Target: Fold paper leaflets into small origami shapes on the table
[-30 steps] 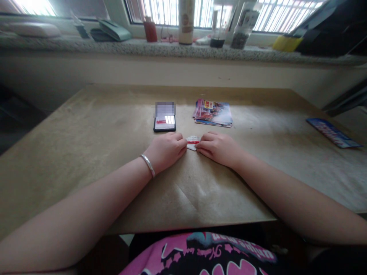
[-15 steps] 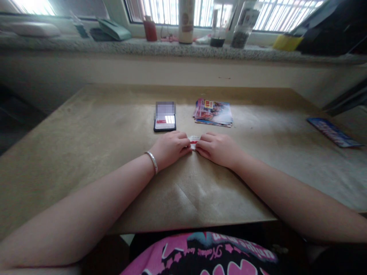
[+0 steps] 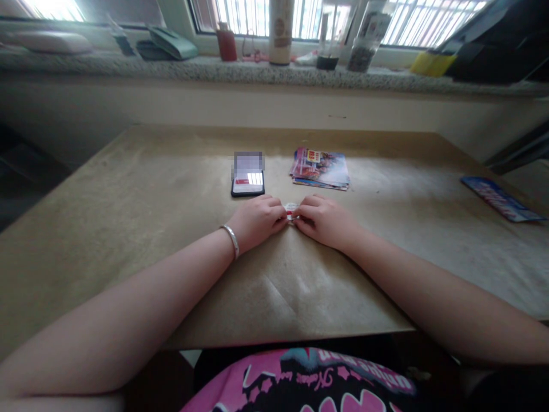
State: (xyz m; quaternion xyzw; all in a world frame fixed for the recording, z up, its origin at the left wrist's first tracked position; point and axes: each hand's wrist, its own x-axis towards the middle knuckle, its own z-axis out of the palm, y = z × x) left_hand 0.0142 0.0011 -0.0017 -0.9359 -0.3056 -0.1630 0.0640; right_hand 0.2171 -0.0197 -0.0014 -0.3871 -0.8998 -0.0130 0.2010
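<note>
My left hand (image 3: 256,221) and my right hand (image 3: 325,220) rest on the brown paper-covered table (image 3: 141,206), knuckles up, fingertips meeting. Between them they pinch a small folded piece of white and red paper (image 3: 291,209), of which only a sliver shows. Both hands are closed on it. A silver bangle (image 3: 231,241) circles my left wrist. Just beyond my left hand lies a black phone (image 3: 247,182) with its screen lit.
A stack of colourful leaflets (image 3: 320,168) lies beyond my right hand. One blue leaflet (image 3: 500,198) lies at the far right of the table. Bottles, jars and boxes line the stone windowsill (image 3: 266,71) behind. The table's near edge is at my lap.
My hands have drawn closer together over the small paper, which shows less than before. The arms have barely shifted.
</note>
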